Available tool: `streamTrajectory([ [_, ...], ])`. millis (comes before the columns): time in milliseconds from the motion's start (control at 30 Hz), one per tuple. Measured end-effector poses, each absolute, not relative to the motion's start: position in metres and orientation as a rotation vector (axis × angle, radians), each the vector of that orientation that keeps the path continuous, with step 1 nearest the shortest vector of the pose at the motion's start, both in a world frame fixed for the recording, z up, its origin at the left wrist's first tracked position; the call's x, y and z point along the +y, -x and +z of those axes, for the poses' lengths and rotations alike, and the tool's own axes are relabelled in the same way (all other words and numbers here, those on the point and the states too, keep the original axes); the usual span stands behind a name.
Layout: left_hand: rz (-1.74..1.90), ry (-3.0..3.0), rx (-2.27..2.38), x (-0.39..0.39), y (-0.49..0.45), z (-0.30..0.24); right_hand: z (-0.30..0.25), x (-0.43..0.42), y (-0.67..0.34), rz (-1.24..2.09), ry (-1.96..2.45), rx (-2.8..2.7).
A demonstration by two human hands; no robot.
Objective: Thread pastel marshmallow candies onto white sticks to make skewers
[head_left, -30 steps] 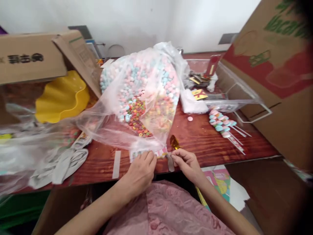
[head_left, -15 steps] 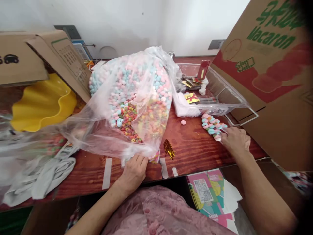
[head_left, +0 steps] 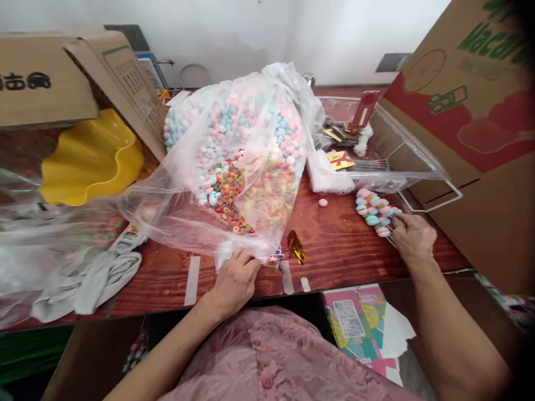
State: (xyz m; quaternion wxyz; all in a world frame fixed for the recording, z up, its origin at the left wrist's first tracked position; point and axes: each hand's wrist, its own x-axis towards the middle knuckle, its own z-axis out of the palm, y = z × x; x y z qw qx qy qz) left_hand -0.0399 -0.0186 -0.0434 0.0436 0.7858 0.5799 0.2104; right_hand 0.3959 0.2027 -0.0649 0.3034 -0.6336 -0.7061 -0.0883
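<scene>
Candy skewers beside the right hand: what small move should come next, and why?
Probably the right hand should ease one of the candy skewers away from the others. It is at their lower end, they lie bunched side by side on the table, and the left hand is away from them, by a printed wrapper. Whether the right hand grips one is hidden.

- Head-worn camera looks forward and down, near the left hand [head_left: 235, 281] and right hand [head_left: 413, 236].
- Tabletop [head_left: 338, 242] fills the middle; pink garment [head_left: 238, 356], the bottom edge.
- White wall [head_left: 234, 33] stands behind, facing the view.
</scene>
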Motion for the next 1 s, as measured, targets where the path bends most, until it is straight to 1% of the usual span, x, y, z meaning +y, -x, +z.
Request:
streamTrajectory([
  [267,0.648,-2.323,1.831,-0.016,0.034,-0.037,-0.048,0.156,-0.389,-0.261,1.645,-1.732],
  [467,0.780,-2.448,1.832,-0.014,0.038,-0.050,-0.034,0.108,-0.373,-0.240,1.504,-1.791],
  [600,0.648,-2.563,1.828,-0.021,0.039,-0.051,-0.027,0.083,-0.353,-0.048,1.424,-1.817],
  [733,0.506,-2.513,1.870,-0.031,0.036,-0.046,-0.025,0.069,-0.330,0.115,1.367,-1.806],
  [800,0.562,-2.455,1.882,-0.032,0.036,-0.045,-0.027,0.066,-0.320,0.168,1.294,-1.824],
  [867,0.704,-2.345,1.881,-0.031,0.039,-0.046,-0.029,0.063,-0.312,0.229,1.213,-1.875],
  [933,0.845,-2.204,1.862,-0.028,0.043,-0.047,-0.028,0.061,-0.307,0.327,1.148,-1.946],
  [1000,0.906,-2.106,1.813,-0.026,0.047,-0.046,-0.026,0.058,-0.303,0.450,1.102,-2.006],
])
